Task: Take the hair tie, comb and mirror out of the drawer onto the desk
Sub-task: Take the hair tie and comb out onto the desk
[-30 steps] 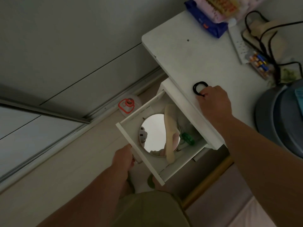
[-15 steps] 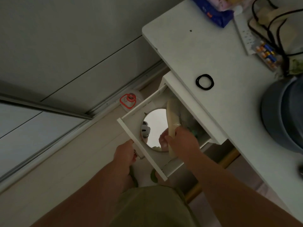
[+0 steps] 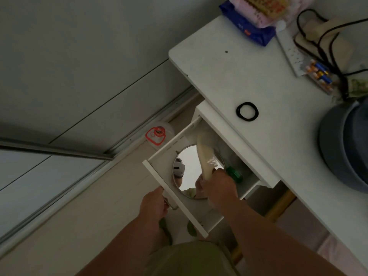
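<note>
The black hair tie [image 3: 247, 111] lies on the white desk [image 3: 258, 80] near its front edge. Below it the white drawer [image 3: 175, 194] stands pulled out. Inside lies a round mirror [image 3: 189, 166], and across it a cream comb [image 3: 205, 154]. My right hand [image 3: 217, 186] is inside the drawer, closed around the comb's near end, and the comb's far end tilts up. My left hand [image 3: 154, 206] grips the metal drawer handle at the front panel. A green object [image 3: 235, 174] sits at the drawer's right side.
At the desk's back are a blue packet [image 3: 249, 26], a power strip [image 3: 290, 52] with black cables, and batteries [image 3: 320, 74]. A grey round container [image 3: 344, 148] stands at the right edge. A clear jar with a red lid [image 3: 157, 134] sits on the floor by the wall.
My right hand left the hair tie on the desk, went down into the drawer and took hold of the comb, which now lifts at its far end. The left hand stays on the handle.
</note>
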